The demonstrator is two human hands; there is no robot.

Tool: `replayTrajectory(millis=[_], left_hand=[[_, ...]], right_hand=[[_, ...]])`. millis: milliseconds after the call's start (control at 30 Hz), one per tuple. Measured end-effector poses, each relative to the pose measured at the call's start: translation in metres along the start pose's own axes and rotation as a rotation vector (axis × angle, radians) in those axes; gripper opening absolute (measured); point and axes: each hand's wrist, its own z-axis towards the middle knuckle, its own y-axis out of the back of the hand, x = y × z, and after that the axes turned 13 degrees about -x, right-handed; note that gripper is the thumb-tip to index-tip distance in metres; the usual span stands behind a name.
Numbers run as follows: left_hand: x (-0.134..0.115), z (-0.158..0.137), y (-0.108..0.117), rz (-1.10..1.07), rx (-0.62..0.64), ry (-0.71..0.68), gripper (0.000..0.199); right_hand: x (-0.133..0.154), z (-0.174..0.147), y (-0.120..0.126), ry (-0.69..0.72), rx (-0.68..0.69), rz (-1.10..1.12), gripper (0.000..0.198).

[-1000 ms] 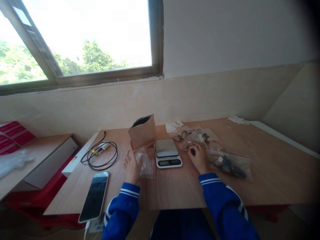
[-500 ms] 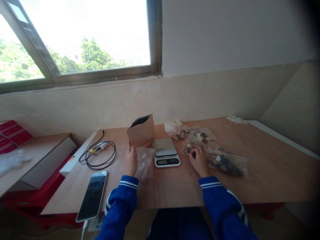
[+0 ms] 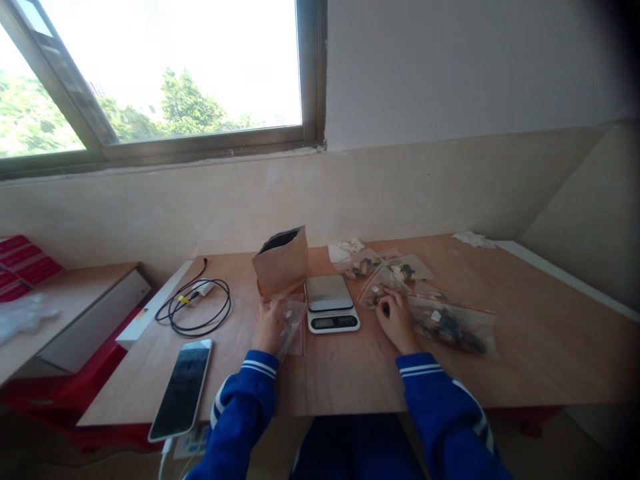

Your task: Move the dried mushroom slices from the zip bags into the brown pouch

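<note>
Now grasping a clear, crinkled plastic bag (image 3: 292,317) with the left hand (image 3: 269,327), spread loose a second ago, suggesting handling under way, just left of a white digital scale with silver platform (image 3: 333,323). With the right hand (image 3: 397,321) curled narrow, impossible to tell whether holding anything.

– From where is the scene lit?
– From the window (image 3: 314,73) at ten o'clock, where the sky (image 3: 225,40) is burnt out to white.
– And elsewhere?
– The wall (image 3: 465,73) is left dim and grey; the view's corner at two o'clock is swallowed by dark blur, and fine detail in the bags (image 3: 453,327) is smeared.
</note>
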Motion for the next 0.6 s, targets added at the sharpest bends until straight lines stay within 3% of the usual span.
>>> replayTrajectory(millis=[200,400,600], left_hand=[[0.002,0.002,-0.008,-0.015,-0.19,0.062,0.038],[-0.03,-0.012,-0.011,0.275,-0.15,0.155,0.049],[-0.041,-0.025,-0.017,0.32,-0.272,-0.084,0.054]], right_hand=[[0.003,0.001,0.001,-0.041,0.021,-0.019,0.01],[0.002,0.0,0.001,-0.037,0.023,-0.002,0.01],[0.001,0.0,0.001,-0.037,0.022,-0.004,0.009]])
